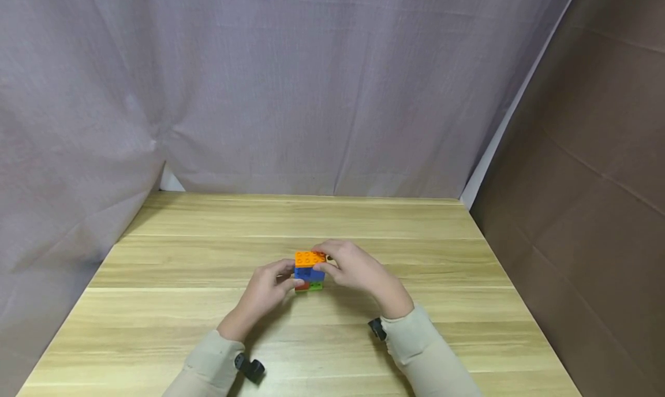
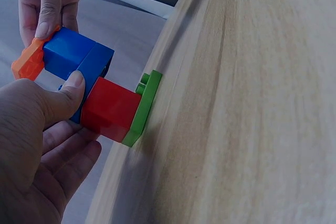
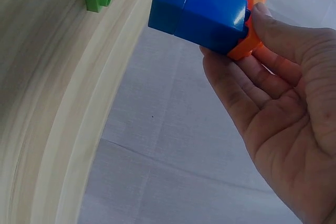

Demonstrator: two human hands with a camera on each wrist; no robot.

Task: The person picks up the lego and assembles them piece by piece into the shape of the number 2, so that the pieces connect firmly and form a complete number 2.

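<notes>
A stack of toy building bricks stands on the table between both hands. At its base lies a flat green brick [image 2: 145, 109], with a red brick [image 2: 111, 109] on one end. Blue bricks [image 3: 207, 11] come above the red one, one of them jutting sideways. A flat orange brick [image 1: 307, 259] tops the stack, its studs facing up. My left hand [image 1: 267, 289] holds the blue and red part from the left, thumb on the blue. From the right, my right hand [image 1: 355, 265] pinches the orange brick between thumb and fingers.
The wood-grain table [image 1: 156, 304] extends around the stack. Grey cloth [image 1: 291, 97] hangs behind it and along the left, and a brown cloth panel [image 1: 582, 201] borders the right. Small black cameras [image 1: 250, 368] sit at the sleeve cuffs.
</notes>
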